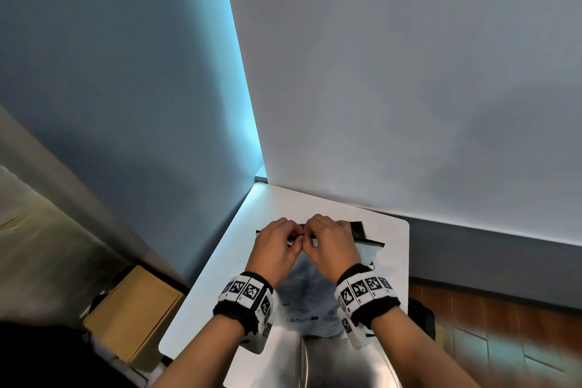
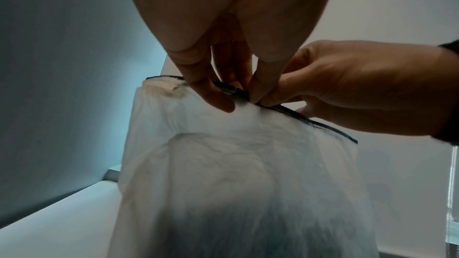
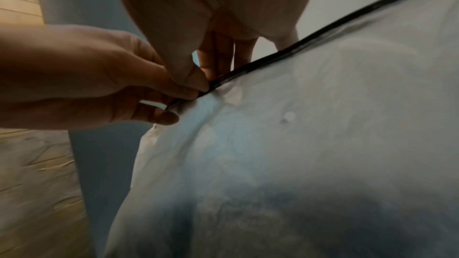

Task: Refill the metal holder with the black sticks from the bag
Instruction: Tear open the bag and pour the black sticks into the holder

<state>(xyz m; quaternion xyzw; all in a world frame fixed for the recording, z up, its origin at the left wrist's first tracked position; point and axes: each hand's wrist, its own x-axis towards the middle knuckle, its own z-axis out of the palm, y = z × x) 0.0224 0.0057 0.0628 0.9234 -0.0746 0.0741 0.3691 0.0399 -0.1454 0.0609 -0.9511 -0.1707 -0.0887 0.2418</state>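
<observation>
The black top edge (image 2: 323, 125) of the frosted white plastic bag (image 1: 307, 280) is pinched by the left hand (image 1: 274, 249) and the right hand (image 1: 330, 249), fingertips meeting. Below the grip, small print is seen on the bag, too blurred to be read. The bag is stood on a white table (image 1: 220, 287).

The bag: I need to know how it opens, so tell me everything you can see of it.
The bag is frosted, translucent whitish plastic, crinkled, with a thin black strip along its top edge and small print low on its front. It stands on the white table. The left hand and right hand pinch the strip side by side near its middle. The mouth looks closed; dark contents show only as a shadow.
</observation>
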